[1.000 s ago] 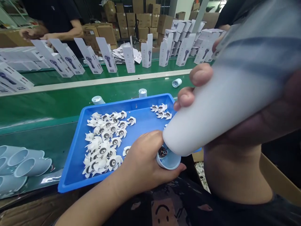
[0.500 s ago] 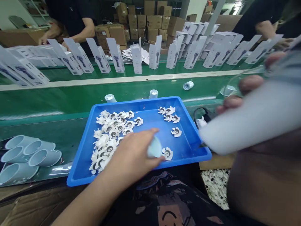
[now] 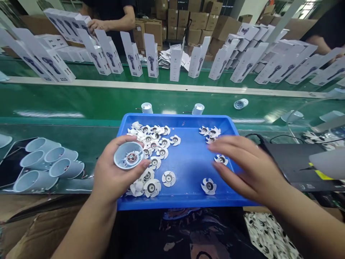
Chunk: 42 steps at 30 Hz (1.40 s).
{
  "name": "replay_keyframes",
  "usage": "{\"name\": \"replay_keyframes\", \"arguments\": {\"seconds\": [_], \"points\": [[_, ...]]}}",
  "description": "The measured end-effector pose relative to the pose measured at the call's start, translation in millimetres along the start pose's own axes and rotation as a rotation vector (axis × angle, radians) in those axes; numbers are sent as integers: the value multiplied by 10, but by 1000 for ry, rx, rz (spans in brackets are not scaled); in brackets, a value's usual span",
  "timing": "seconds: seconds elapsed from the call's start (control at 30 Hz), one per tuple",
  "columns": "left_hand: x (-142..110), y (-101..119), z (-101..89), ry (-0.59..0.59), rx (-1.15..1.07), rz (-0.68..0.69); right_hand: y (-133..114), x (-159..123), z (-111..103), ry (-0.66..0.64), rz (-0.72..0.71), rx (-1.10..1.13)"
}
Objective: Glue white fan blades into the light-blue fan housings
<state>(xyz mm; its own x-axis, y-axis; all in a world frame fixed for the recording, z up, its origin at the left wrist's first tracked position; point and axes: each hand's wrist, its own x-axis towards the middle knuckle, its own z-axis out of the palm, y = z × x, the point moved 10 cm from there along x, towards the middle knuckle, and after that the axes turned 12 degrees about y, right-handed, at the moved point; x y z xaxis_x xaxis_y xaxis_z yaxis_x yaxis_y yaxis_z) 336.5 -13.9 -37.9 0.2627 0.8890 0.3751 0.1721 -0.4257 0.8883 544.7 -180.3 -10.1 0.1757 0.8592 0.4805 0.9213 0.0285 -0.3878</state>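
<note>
My left hand (image 3: pixel 115 176) is closed round a pale blue cylindrical housing (image 3: pixel 128 155), its open end facing up with a small motor hub inside. It hovers over the left side of a blue tray (image 3: pixel 188 199). My right hand (image 3: pixel 242 167) is open, fingers stretched flat over the tray's right part, just above a white fan impeller (image 3: pixel 221 159). Another impeller (image 3: pixel 208 186) lies below the fingers. A heap of several white impellers (image 3: pixel 153 144) fills the tray's left half.
Several pale blue housings (image 3: pixel 45 163) lie at the left. A green conveyor (image 3: pixel 81 104) carries small housings (image 3: pixel 198 108) and rows of upright white product boxes (image 3: pixel 151 55). A black device with cables (image 3: pixel 293 162) sits at the right. Other people work beyond the belt.
My right hand has put away the large white object and now reaches open over the tray. My left hand turned the housing so its open end faces up.
</note>
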Motion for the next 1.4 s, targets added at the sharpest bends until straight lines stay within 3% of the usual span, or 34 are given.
{"name": "replay_keyframes", "arguments": {"seconds": [0.1, 0.17, 0.23, 0.3, 0.47, 0.6, 0.77, 0.97, 1.03, 1.1, 1.2, 1.3, 1.4], "points": [[-18, -17, -37, 12, 12, 16, 314, 269, 710, -230, 215, -13], [-23, -24, -62, 27, 10, 22, 534, 436, 1091, -280, 310, -40], [-24, -21, -79, 35, 25, 34, 698, 542, 1371, -300, 380, -41], [-26, -14, -81, 26, 44, 49, 774, 583, 1504, -290, 425, 4], [-56, 49, -86, 4, 59, 97, 743, 372, 1348, -274, 625, 302], [-82, 108, -79, -20, 110, 149, 407, 134, 1036, -230, 785, 685], [-86, 103, -71, -38, 150, 193, 17, 47, 727, -85, 835, 972], [-62, 61, -58, -36, 207, 163, -108, 14, 679, -35, 851, 1139], [-69, 98, -36, -42, 202, 183, -167, 13, 641, -11, 807, 1165], [-122, 167, 36, -95, 155, 215, -238, 45, 511, 75, 669, 1093], [-329, 258, 254, -300, -12, 206, -472, 98, 121, 322, 230, 648], [-561, 229, 438, -489, -341, -5, -800, 9, -20, 460, -155, 191], [-673, 153, 516, -548, -649, -255, -877, -47, 89, 387, -267, 94]]}}
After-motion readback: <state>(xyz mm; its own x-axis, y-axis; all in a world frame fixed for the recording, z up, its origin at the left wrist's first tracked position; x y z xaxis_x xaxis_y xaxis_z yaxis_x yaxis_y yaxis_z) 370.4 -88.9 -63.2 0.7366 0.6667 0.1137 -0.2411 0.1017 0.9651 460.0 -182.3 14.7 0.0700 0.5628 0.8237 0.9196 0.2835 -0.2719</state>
